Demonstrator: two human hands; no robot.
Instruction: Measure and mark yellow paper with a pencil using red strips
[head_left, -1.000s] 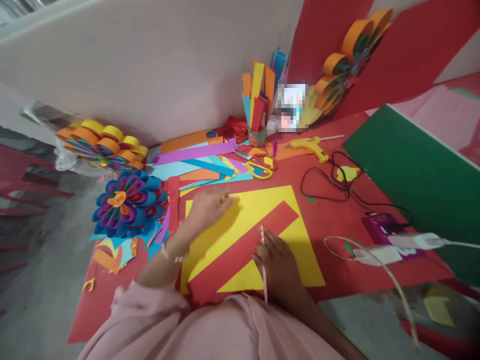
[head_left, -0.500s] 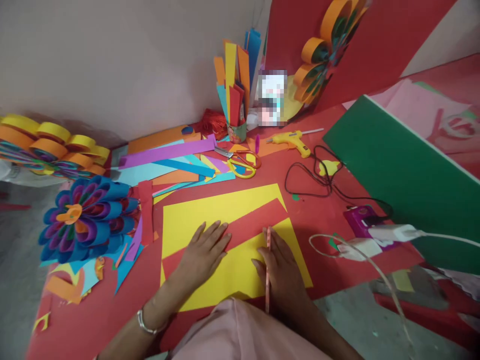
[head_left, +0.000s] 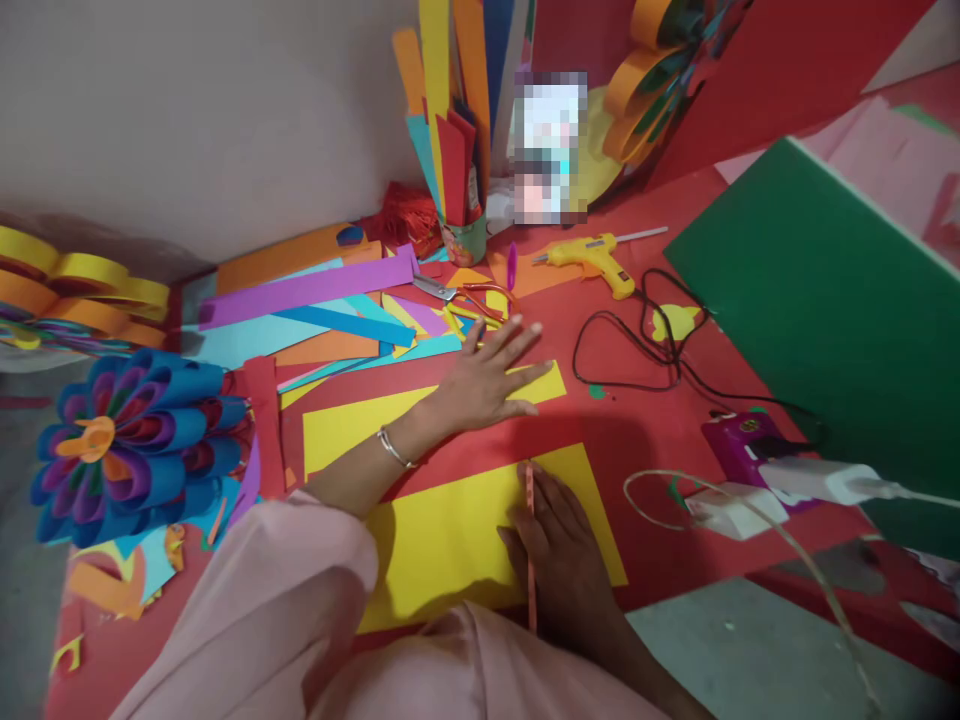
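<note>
A yellow sheet of paper (head_left: 450, 550) lies in front of me with a red paper strip (head_left: 457, 468) slanting across it. My left hand (head_left: 487, 382) reaches over the sheet's far edge, fingers spread and holding nothing. Just beyond its fingertips lie scissors (head_left: 436, 290) with orange and yellow handles, partly hidden by the hand. My right hand (head_left: 561, 535) rests on the right part of the yellow sheet. Between its thumb and fingers it keeps a thin pink patterned pencil (head_left: 532, 595), which points away from me.
Paper strips (head_left: 307, 290) are piled at the back left, beside a strip-filled cup (head_left: 465, 243). A yellow glue gun (head_left: 589, 262) and its black cable lie at the back right. Paper flowers (head_left: 142, 440) stand left; a purple power socket (head_left: 739, 440) and green board (head_left: 817, 270) are right.
My left hand has lifted off the red strip and moved forward and right, its fingers spreading near the scissors. My right hand stays on the sheet with the pencil. The view has shifted slightly.
</note>
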